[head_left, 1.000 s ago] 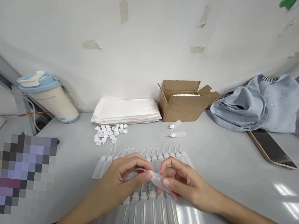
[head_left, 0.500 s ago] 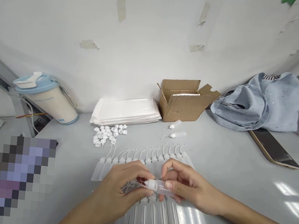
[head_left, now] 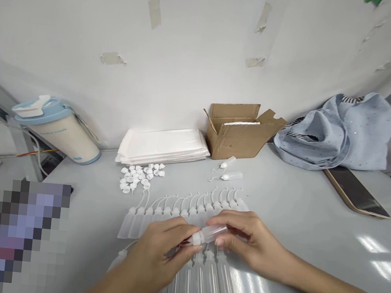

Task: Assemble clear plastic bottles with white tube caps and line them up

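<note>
Between my hands is a small translucent squeeze bottle, tilted, its white cap end to the left. My left hand is closed, thumb and forefinger pinching the cap end; its tip is hidden by the fingers. My right hand has thumb and fingers round the bottle's clear body. Behind my hands lies a row of similar bottles with thin bent tubes. A second row of clear bottles lies below them, partly covered by my left hand and wrist.
Loose white caps lie beside a stack of white envelopes. Two bottles lie before an open cardboard box. A tumbler stands at left; a blue cloth bag and phone are at right.
The bottle has turned so its body end sits higher. My right hand's fingers have shifted along the body, while my left hand stays at the cap end. The view has moved slightly.
</note>
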`<action>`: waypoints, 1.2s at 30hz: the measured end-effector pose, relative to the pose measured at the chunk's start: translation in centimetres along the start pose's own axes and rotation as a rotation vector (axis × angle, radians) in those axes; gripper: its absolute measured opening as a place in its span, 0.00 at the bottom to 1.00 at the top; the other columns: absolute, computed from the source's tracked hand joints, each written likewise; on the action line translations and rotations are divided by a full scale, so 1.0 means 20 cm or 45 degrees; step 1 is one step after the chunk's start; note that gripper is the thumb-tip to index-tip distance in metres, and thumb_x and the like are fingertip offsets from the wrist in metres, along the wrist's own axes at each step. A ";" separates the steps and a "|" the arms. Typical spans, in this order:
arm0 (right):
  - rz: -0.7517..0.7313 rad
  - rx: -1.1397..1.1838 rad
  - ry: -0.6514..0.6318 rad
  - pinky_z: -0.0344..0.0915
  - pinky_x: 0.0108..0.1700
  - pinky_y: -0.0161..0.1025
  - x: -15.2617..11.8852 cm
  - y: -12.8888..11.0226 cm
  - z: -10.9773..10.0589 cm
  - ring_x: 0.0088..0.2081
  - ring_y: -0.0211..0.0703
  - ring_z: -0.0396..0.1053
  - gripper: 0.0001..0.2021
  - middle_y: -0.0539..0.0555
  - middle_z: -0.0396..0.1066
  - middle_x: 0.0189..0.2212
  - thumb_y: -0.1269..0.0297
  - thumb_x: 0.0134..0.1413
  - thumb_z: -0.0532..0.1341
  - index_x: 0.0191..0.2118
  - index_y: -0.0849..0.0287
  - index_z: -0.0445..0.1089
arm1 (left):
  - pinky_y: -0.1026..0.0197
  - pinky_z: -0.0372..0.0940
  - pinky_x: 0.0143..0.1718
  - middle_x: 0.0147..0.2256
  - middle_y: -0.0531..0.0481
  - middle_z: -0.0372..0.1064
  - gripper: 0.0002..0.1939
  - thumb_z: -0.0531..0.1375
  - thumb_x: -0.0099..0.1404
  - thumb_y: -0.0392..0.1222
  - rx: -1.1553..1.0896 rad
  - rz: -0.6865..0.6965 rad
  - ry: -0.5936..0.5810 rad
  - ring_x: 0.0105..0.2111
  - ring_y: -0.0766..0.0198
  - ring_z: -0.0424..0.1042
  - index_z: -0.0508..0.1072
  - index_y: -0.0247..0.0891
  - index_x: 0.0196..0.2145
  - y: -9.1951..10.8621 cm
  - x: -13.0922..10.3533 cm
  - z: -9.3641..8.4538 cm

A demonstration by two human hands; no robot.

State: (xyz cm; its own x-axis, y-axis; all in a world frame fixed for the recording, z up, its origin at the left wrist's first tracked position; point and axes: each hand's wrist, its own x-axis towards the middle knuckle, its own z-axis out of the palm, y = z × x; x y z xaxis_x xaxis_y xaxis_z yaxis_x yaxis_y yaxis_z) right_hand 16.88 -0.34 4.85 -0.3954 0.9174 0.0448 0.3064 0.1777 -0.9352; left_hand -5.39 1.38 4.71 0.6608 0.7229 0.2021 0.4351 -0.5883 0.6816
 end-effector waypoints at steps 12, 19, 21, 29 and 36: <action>0.052 0.210 -0.020 0.60 0.25 0.31 0.00 -0.02 0.00 0.22 0.32 0.63 0.12 0.49 0.67 0.24 0.58 0.60 0.58 0.39 0.62 0.74 | 0.64 0.65 0.32 0.32 0.52 0.72 0.13 0.60 0.64 0.41 -0.052 -0.128 -0.058 0.30 0.65 0.71 0.71 0.42 0.47 0.01 0.00 -0.01; 0.043 0.212 0.007 0.60 0.25 0.32 0.00 -0.01 0.00 0.21 0.33 0.62 0.12 0.47 0.64 0.21 0.58 0.59 0.58 0.38 0.62 0.73 | 0.66 0.62 0.28 0.28 0.53 0.69 0.10 0.52 0.68 0.43 -0.071 -0.142 -0.038 0.27 0.65 0.68 0.72 0.41 0.38 0.06 0.01 -0.04; 0.041 0.203 0.039 0.59 0.24 0.32 0.00 0.00 0.01 0.20 0.33 0.61 0.13 0.47 0.63 0.19 0.57 0.59 0.57 0.38 0.62 0.72 | 0.66 0.60 0.26 0.24 0.53 0.66 0.14 0.50 0.69 0.44 -0.098 -0.182 -0.061 0.25 0.66 0.66 0.70 0.38 0.30 0.06 0.02 -0.01; -0.516 -0.305 0.262 0.65 0.29 0.36 -0.04 0.01 0.03 0.28 0.40 0.68 0.08 0.55 0.72 0.28 0.65 0.62 0.56 0.42 0.62 0.69 | 0.65 0.63 0.31 0.18 0.55 0.63 0.24 0.45 0.70 0.51 -0.530 -0.470 -0.179 0.22 0.68 0.65 0.64 0.38 0.20 0.11 0.04 -0.03; -0.117 -0.094 0.138 0.56 0.20 0.32 -0.02 0.00 0.02 0.18 0.33 0.58 0.13 0.46 0.61 0.16 0.59 0.63 0.54 0.35 0.61 0.70 | 0.64 0.61 0.25 0.25 0.51 0.68 0.08 0.52 0.69 0.36 0.241 0.161 0.093 0.24 0.66 0.67 0.71 0.36 0.36 0.04 -0.01 0.03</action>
State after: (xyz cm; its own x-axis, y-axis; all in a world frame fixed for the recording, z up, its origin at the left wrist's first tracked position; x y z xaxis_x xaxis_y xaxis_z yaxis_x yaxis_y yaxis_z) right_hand 16.66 -0.78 4.75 -0.3299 0.9285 0.1705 0.3375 0.2846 -0.8973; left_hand -4.80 0.58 4.76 0.6744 0.6592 0.3327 0.4631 -0.7285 0.5048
